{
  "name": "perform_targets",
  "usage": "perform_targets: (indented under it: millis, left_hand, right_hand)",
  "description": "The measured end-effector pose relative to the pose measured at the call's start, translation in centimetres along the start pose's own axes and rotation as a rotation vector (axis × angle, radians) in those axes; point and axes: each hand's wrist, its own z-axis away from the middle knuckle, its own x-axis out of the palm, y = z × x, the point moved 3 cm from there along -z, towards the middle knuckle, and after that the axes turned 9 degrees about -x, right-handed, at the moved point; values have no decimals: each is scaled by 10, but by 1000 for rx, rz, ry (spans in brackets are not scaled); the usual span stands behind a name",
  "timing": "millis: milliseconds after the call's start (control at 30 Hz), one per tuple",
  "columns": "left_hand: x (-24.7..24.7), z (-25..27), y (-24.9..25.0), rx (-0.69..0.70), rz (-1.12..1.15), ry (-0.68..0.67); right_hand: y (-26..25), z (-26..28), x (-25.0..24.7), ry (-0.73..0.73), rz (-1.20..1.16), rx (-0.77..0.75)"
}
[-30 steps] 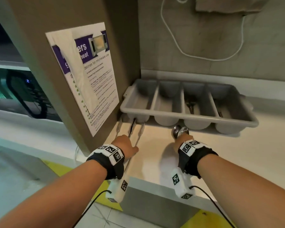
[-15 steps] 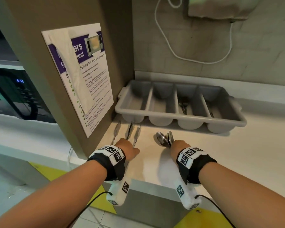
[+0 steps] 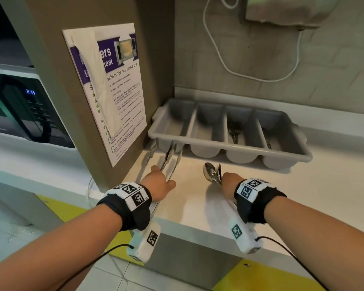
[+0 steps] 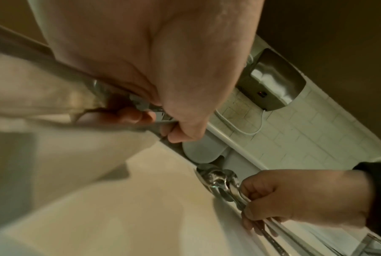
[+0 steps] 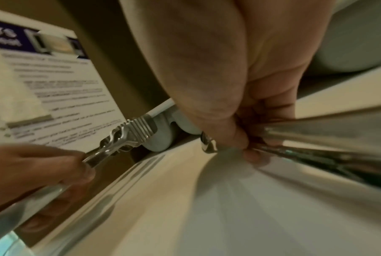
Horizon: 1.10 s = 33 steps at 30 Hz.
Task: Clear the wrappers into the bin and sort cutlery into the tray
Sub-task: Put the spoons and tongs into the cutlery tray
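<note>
A grey four-compartment cutlery tray (image 3: pixel 229 146) stands on the white counter against the wall, with forks (image 3: pixel 232 132) in its third compartment and a dark utensil in the fourth. My left hand (image 3: pixel 159 181) grips a bundle of forks (image 3: pixel 169 153) by the handles, tines pointing at the tray's left end; the same forks (image 5: pixel 130 136) show in the right wrist view. My right hand (image 3: pixel 229 182) holds several spoons (image 3: pixel 212 172) by the handles, bowls forward, just short of the tray; these spoons (image 4: pixel 218 180) also appear in the left wrist view.
A brown cabinet side carries a microwave guideline poster (image 3: pixel 107 89) at left. A microwave (image 3: pixel 23 106) sits beyond it. A metal wall unit (image 3: pixel 282 9) with a white cable (image 3: pixel 223 59) hangs above the tray. The counter's front edge (image 3: pixel 198 227) lies under my wrists.
Both hands have drawn back slightly from the tray, and the spoons now point forward-left with bowls showing. The head view has shifted, bringing the microwave into sight.
</note>
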Motion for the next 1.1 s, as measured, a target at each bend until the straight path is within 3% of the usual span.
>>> perform_targets:
  millis: [200,367,467,567,667,866,933,1100]
  left_hand:
    - [-24,19,18,111,114,83]
    - [-55,28,40,192,119,172]
    - [-69,18,51,219,147,104]
    - [-81,8,56,198,234,63]
    - [-89,-2,60,213,235,60]
    - [-98,-24,69,253,270,134]
    - [-97,-31,69,250,250,167]
    - [-90,-52,69,226,250,95]
  right_hand:
    - [9,16,-35,19,-174,-91]
    - [4,22,-114,107,-277,-164]
    - [0,-4,-161,235,-281,-95]
    - [-10,-34,-179,211,-310,-95]
    - [-20,-62,-183,183,-182,-185]
    - [-29,-89,-189,58,393,-188]
    - [-33,-102,-189,7,485,-210]
    - [-40,-129,-181,-100,623,-259]
